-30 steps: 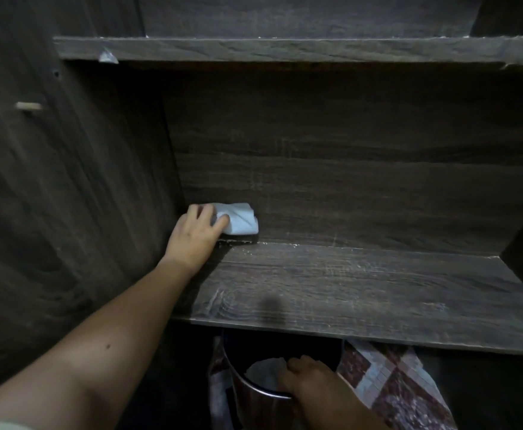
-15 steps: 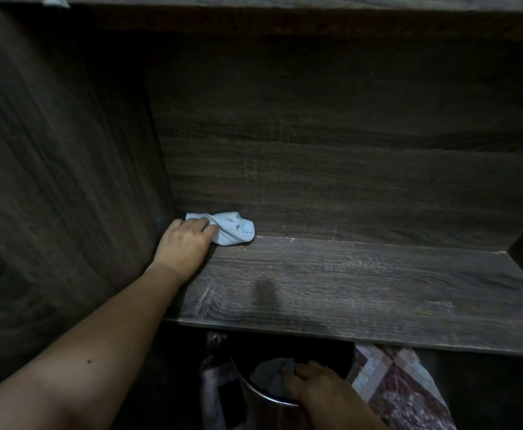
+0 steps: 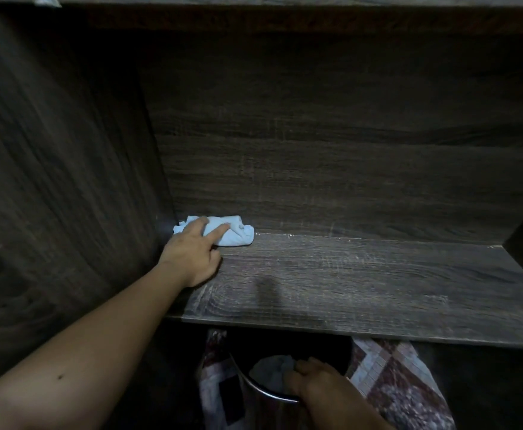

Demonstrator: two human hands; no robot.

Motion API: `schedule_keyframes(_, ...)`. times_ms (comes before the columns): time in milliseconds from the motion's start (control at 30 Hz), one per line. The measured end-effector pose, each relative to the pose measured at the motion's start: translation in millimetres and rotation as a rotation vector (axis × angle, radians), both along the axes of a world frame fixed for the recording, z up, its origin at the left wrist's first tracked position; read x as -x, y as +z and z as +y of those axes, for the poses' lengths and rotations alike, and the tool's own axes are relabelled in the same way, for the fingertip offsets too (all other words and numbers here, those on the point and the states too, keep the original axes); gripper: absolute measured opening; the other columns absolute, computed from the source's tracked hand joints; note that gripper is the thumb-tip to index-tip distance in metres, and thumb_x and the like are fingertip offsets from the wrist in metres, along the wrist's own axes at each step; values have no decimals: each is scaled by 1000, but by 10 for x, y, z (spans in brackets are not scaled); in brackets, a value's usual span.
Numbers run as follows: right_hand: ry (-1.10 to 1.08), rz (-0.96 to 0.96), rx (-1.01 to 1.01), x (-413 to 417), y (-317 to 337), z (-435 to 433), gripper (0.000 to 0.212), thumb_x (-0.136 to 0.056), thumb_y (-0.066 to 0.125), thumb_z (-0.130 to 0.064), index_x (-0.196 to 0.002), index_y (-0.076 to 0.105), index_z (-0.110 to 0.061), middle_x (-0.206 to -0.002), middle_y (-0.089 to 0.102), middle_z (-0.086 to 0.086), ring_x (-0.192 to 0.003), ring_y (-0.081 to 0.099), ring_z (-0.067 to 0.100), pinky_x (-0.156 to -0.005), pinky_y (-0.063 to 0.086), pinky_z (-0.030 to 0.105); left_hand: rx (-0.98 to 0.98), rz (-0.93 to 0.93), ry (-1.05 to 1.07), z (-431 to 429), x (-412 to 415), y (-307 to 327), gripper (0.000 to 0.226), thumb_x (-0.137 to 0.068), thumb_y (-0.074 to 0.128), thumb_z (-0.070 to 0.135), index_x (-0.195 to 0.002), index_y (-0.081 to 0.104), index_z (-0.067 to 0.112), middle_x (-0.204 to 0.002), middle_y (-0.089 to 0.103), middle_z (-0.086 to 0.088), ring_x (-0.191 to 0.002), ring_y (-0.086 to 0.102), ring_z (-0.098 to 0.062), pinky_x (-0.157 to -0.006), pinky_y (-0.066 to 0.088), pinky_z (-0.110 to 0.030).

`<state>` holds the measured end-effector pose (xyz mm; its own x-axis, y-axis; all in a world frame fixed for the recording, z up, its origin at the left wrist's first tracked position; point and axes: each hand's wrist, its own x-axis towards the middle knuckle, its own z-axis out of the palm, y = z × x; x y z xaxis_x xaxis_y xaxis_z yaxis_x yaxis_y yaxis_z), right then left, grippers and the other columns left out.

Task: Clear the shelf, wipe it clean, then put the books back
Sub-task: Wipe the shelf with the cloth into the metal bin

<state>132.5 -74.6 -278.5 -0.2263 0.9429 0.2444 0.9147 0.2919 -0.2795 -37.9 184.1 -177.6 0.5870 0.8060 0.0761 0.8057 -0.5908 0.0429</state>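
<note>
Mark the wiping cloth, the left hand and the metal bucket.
wiping cloth (image 3: 235,235), head view, bunched right end.
left hand (image 3: 192,256), head view, back of the hand.
metal bucket (image 3: 266,395), head view, shiny front rim.

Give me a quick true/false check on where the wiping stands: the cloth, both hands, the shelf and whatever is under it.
1. The left hand presses a light blue cloth into the back left corner of the shelf. True.
2. Books stand along the back of the shelf. False: no book shows on it, only the cloth and the left hand.
3. The right hand rests on the shelf beside the cloth. False: it is below the shelf, at a metal bucket.
4. A pale rag lies inside the bucket. True.
</note>
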Motion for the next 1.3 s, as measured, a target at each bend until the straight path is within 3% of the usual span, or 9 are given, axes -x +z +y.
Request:
schedule_keyframes(100, -26, -4, -27, -1, 60, -44, 43, -73, 41, -49, -114, 50, -38, -91, 67, -25, -74, 62, -6, -70, 45, 5, 85, 65, 34, 39, -67, 106, 56, -96, 37, 40, -150, 19, 42, -156, 19, -7, -140, 25, -27, -110, 31, -42)
schedule_keyframes(333, -43, -31, 2, -69, 84, -113, 42, -70, 37, -55, -105, 56, -43, -86, 65, -29, -74, 61, -10, -68, 42, 2, 217, 171, 61, 166, -237, 215, 54, -98, 33, 39, -150, 18, 43, -145, 30, -8, -133, 34, -29, -110, 32, -43)
schedule_keyframes(667, -41, -17, 31, -114, 123, -141, 44, -66, 39, -50, -109, 44, -38, -83, 60, -28, -72, 59, -11, -67, 42, 1, 264, 211, 57, -141, -459, 292, 60, -98, 36, 35, -153, 12, 35, -157, 19, -9, -138, 27, -33, -113, 25, -40)
schedule_keyframes(767, -29, -7, 88, -116, 92, -153, 41, -64, 45, -45, -104, 52, -36, -79, 62, -23, -69, 62, -3, -60, 45, 6, 293, 198, 16, -259, -504, 265, 62, -97, 39, 34, -153, 13, 35, -152, 24, -12, -137, 29, -35, -114, 28, -43)
schedule_keyframes(867, 10, -48, 115, -144, 87, -187, 44, -54, 69, -40, -98, 65, -35, -79, 62, -19, -68, 62, 1, -57, 46, 8, 296, 209, -17, -428, -555, 264, 62, -98, 39, 33, -154, 12, 33, -153, 23, -13, -139, 25, -34, -115, 23, -37)
schedule_keyframes(967, 9, -82, 106, -158, 119, -246, 52, -45, 79, -37, -94, 62, -33, -73, 60, -17, -63, 60, 3, -53, 44, 8, 303, 187, -64, -613, -602, 264, 62, -97, 39, 32, -153, 13, 34, -146, 32, -14, -134, 32, -33, -112, 28, -35)
schedule_keyframes(1067, -24, -97, 118, -152, 182, -327, 47, -49, 82, -33, -93, 65, -31, -73, 59, -15, -64, 60, 5, -54, 44, 10, 346, 168, -101, -781, -616, 252, 63, -97, 40, 31, -153, 12, 39, -147, 31, -12, -134, 29, -34, -113, 26, -37)
schedule_keyframes(1133, -28, -77, 156, -164, 190, -382, 43, -58, 78, -24, -97, 63, -28, -78, 60, -8, -69, 62, 11, -58, 46, 14, 352, 163, -138, -903, -622, 267, 61, -97, 41, 30, -152, 16, 39, -150, 28, -13, -138, 25, -35, -115, 22, -37)
schedule_keyframes(1300, -63, -123, 277, -168, 370, -481, 40, -87, 36, -23, -122, 55, -18, -111, 58, 10, -105, 54, 31, -89, 45, 34, 461, 39, -224, -938, -590, 317, 54, -93, 48, 19, -144, 40, 37, -144, 43, -15, -136, 33, -32, -112, 28, -34)
